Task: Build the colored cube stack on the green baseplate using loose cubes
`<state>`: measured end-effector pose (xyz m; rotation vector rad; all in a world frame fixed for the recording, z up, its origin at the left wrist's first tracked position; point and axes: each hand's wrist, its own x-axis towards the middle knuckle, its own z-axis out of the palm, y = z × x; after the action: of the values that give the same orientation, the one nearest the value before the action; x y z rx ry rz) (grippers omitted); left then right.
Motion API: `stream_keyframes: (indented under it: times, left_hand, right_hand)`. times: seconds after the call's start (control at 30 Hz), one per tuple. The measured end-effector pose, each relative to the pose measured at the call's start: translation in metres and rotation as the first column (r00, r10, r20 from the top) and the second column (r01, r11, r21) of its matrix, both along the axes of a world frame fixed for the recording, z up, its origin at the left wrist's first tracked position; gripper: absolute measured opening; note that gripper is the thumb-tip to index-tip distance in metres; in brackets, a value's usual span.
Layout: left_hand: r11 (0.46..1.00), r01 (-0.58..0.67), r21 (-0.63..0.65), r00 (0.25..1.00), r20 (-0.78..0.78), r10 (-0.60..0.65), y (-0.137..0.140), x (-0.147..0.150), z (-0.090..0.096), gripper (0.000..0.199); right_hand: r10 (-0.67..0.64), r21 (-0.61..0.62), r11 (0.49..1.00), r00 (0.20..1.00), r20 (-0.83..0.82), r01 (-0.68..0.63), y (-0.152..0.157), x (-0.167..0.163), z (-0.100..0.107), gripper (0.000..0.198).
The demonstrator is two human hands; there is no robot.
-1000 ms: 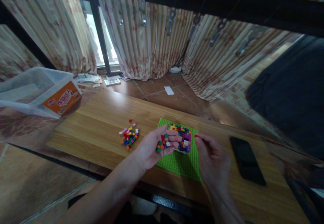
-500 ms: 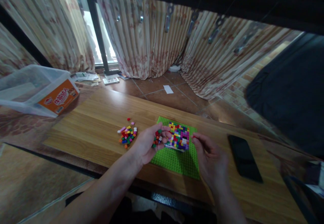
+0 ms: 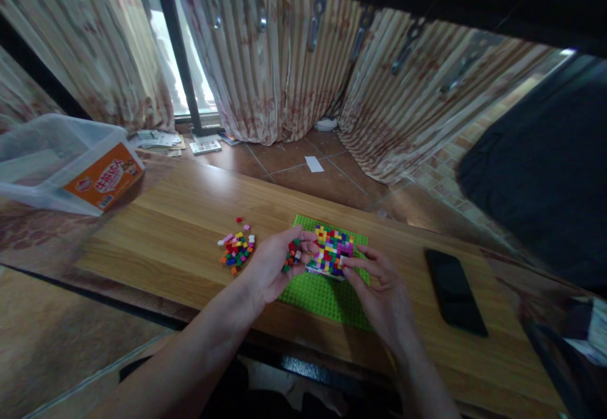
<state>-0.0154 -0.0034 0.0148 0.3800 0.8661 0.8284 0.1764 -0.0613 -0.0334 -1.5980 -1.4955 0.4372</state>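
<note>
My left hand (image 3: 284, 261) is cupped palm up around several small loose toy bricks (image 3: 293, 255), mostly red, green and white. Close beside its fingertips stands a block built of many-coloured toy bricks (image 3: 331, 248), on a green studded baseplate (image 3: 313, 302). My right hand (image 3: 377, 280) has thumb and forefinger pinched at the block's right front edge, with the fingertips over its top. The small brick between them is mostly hidden by the fingers. A loose pile of coloured bricks (image 3: 238, 249) lies on the table left of my left hand.
A black phone (image 3: 455, 291) lies on the wooden table (image 3: 165, 229) at the right. A clear plastic bin (image 3: 57, 194) with an orange label stands beyond the table's left end. Papers (image 3: 159, 141) lie on the floor near the striped curtains (image 3: 294, 78).
My right hand has moved left, from beside the block with a red brick in its fingertips, onto the block's right front edge. My left hand stays nearly still; the view shifts slightly.
</note>
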Motion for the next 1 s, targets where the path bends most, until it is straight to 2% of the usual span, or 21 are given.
stream_keyframes:
  times: [0.13, 0.23, 0.37, 0.5, 0.6, 0.77, 1.0]
  left_hand:
    - [1.0, -0.001, -0.006, 1.0, -0.026, 0.001, 0.0, 0.0, 0.002, 0.025]
    - [1.0, -0.005, -0.02, 0.999, -0.035, 0.004, 0.0, 0.0, 0.003, 0.024]
    - [1.0, -0.01, -0.016, 1.0, -0.028, 0.009, 0.0, 0.001, 0.003, 0.024]
    - [1.0, -0.009, -0.011, 1.0, -0.019, 0.009, 0.0, 0.001, 0.004, 0.024]
    - [1.0, -0.01, -0.012, 1.0, -0.009, 0.01, -0.001, 0.0, 0.004, 0.024]
    - [1.0, -0.007, 0.009, 1.0, -0.014, 0.007, -0.002, 0.001, 0.004, 0.025]
    - [0.992, 0.108, 0.071, 0.994, -0.022, -0.106, -0.005, 0.004, 0.004, 0.032]
  right_hand:
    - [-0.021, -0.035, 0.999, 0.995, -0.1, 0.017, 0.001, -0.003, 0.0, 0.012]
    - [-0.038, -0.08, 0.997, 0.969, -0.244, 0.019, 0.003, -0.007, -0.001, 0.011]
    - [-0.137, -0.157, 0.985, 0.867, -0.48, 0.069, 0.004, -0.015, -0.004, 0.011]
    - [-0.208, -0.197, 0.975, 0.749, -0.63, 0.106, 0.005, -0.022, -0.003, 0.015]
    - [-0.206, -0.18, 0.977, 0.703, -0.68, 0.112, 0.006, -0.024, -0.003, 0.019]
    - [-0.206, -0.177, 0.978, 0.678, -0.705, 0.113, 0.009, -0.025, -0.006, 0.025]
    - [-0.198, -0.192, 0.978, 0.645, -0.738, 0.079, 0.009, -0.021, -0.005, 0.028]
